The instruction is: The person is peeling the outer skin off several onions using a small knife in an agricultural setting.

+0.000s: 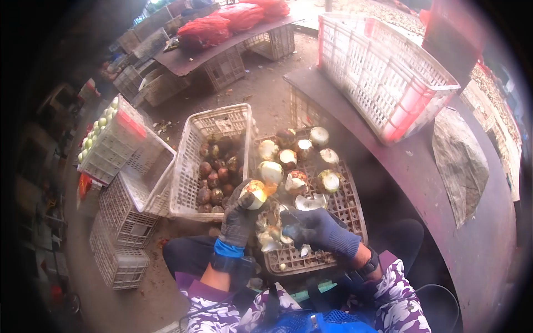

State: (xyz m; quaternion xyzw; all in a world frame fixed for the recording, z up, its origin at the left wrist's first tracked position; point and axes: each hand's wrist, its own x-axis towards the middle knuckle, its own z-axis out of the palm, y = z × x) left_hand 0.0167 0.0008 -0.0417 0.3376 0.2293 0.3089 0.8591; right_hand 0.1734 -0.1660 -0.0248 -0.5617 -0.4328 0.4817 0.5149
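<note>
My left hand, in a dark glove, is closed around a partly peeled onion, white with orange-brown skin on it. To its right, my gloved right hand is closed with curled fingers; whatever it grips is hidden and blurred. Both hands are over an upturned perforated crate. Several partly peeled onions sit on its far half, some with brown skin. Loose white peelings lie near my right fingers, and more layers are heaped below my hands.
A white crate of brown-purple onions stands at left. Beyond it are stacked crates, the top one holding pale onions. A curved table on my right bears a large crate and a sack. Red mesh bags lie behind.
</note>
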